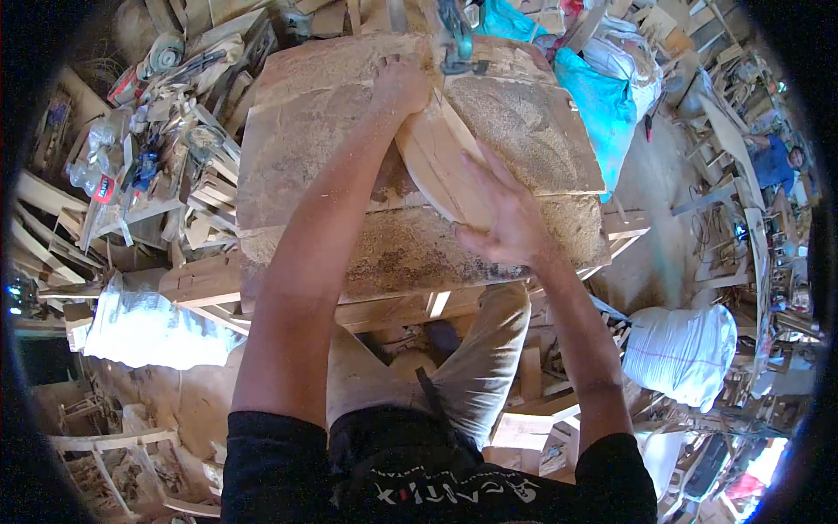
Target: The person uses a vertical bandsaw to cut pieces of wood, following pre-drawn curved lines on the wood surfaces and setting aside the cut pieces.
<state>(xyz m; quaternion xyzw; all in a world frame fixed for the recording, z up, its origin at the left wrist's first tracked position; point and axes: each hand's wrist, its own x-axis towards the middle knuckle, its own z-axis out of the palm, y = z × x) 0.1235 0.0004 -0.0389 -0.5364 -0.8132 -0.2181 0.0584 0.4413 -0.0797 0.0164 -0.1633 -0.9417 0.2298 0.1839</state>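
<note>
A flat, pale wooden board [445,157] with curved sides and a pencil-like line along it lies slantwise on the sawdust-covered worktable [305,144]. My left hand [403,86] holds the board's far end at its left edge, fingers bent and their tips partly hidden. Across the near right part rests my right hand [511,214], fingers stretched out and thumb apart, pressing flat on the wood. Just beyond the board's far tip stands a machine's bluish metal part [460,52], resembling a saw guide; no blade can be made out.
Offcuts [205,205] and a plastic bottle [96,166] crowd the left side. A turquoise sack [598,113] touches the table's far right corner. Nearer on the right sits a white sack [681,354]. Another person [777,162] is at the far right.
</note>
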